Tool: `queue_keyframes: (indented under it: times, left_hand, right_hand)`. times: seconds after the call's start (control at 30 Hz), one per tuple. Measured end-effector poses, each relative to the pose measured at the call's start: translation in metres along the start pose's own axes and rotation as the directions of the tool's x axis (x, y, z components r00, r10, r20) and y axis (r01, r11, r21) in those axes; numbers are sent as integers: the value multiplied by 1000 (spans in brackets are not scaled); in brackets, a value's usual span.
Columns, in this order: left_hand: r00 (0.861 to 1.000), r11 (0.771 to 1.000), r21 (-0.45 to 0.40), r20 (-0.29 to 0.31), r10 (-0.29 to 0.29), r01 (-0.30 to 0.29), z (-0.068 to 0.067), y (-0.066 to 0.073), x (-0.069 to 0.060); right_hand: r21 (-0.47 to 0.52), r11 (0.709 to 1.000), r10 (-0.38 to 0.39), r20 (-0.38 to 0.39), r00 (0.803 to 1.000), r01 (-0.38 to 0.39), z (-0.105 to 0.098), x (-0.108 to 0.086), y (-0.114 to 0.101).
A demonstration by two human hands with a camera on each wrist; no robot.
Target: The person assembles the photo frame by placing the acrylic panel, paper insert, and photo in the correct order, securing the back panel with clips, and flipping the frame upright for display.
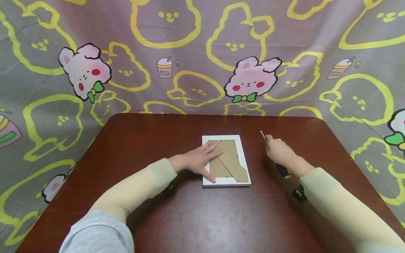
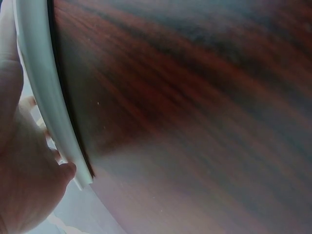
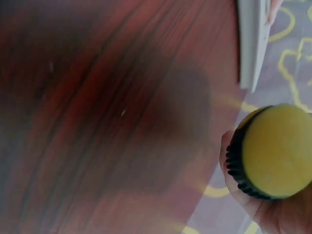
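Note:
A white picture frame lies face down on the table, its brown backing board and folded easel stand facing up. My left hand rests on the frame's left side with the fingers spread over the backing. In the left wrist view, the thumb side of that hand lies along the frame's edge. To the right of the frame, my right hand grips a screwdriver above the table. Its metal blade points away from me, and the yellow butt of its black handle fills part of the right wrist view.
The dark red-brown wooden table carries the frame. Behind it and at both sides hangs a cartoon-patterned curtain. A small black object with a yellow-green mark shows beneath the right sleeve.

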State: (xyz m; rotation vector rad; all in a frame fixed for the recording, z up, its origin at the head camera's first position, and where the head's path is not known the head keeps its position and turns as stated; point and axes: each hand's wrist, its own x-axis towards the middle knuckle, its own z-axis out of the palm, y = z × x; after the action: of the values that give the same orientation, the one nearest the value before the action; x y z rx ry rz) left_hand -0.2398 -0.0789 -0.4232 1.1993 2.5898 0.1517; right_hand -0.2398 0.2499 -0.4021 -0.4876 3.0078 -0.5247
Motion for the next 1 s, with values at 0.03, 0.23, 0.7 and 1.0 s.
queue_keyframes:
  times: [0.03, 0.23, 0.7, 1.0]
  left_hand:
    - [1000, 1000, -1, 1, -1, 1, 0, 0, 0]
    - [1000, 1000, 0, -2, -6, 6, -1, 2, -2]
    - [1000, 1000, -2, 14, 9, -8, -7, 6, -4]
    - [1000, 1000, -8, 9, 1, -1, -6, 5, -3]
  right_hand:
    - [2, 1000, 17, 18, 1000, -17, 0, 2, 3]
    - [-20, 998, 59, 74, 995, -58, 4, 8, 11]
    - [-87, 990, 122, 92, 988, -115, 13, 8, 16]
    - [-191, 973, 156, 130, 979, -130, 12, 12, 13]
